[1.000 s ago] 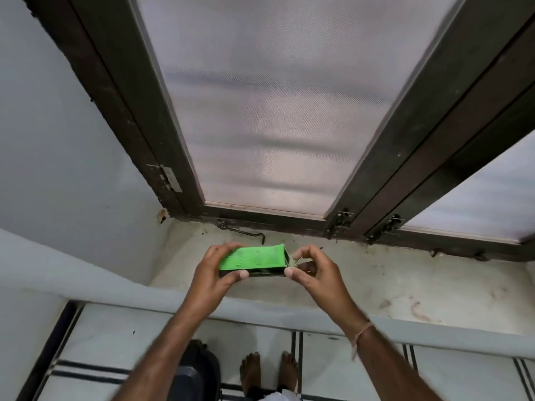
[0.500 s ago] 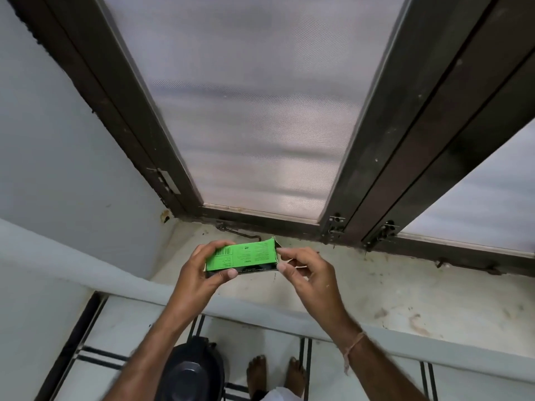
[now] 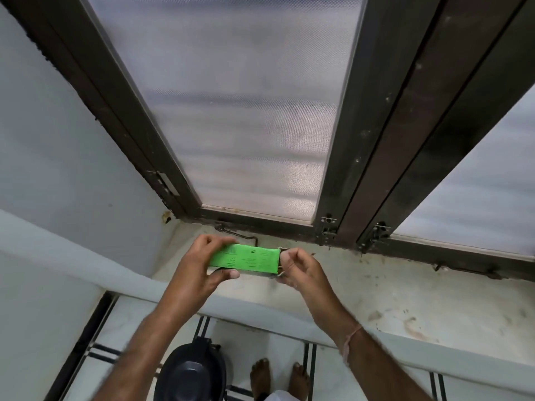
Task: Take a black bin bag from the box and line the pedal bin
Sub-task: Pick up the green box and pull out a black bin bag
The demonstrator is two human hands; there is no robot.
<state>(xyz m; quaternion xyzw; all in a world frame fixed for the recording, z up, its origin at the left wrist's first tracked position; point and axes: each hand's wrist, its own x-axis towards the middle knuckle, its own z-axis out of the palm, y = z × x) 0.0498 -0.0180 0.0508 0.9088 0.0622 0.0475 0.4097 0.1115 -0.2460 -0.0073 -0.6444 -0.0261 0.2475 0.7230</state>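
Fingers (image 3: 210, 241) of the left hand (image 3: 197, 264) curl round one end of the green box (image 3: 246, 259), thumb beneath, holding it just above the window sill (image 3: 390, 290). At the other end the right hand (image 3: 301, 269) pinches the flap. I see no black bag out yet. The pedal bin (image 3: 192, 371) stands on the floor (image 3: 260, 337) below, beside the bare feet (image 3: 278, 380), lid down. By my reckoning the box is only being opened. Drawing out a bag and lining the bin are both left.
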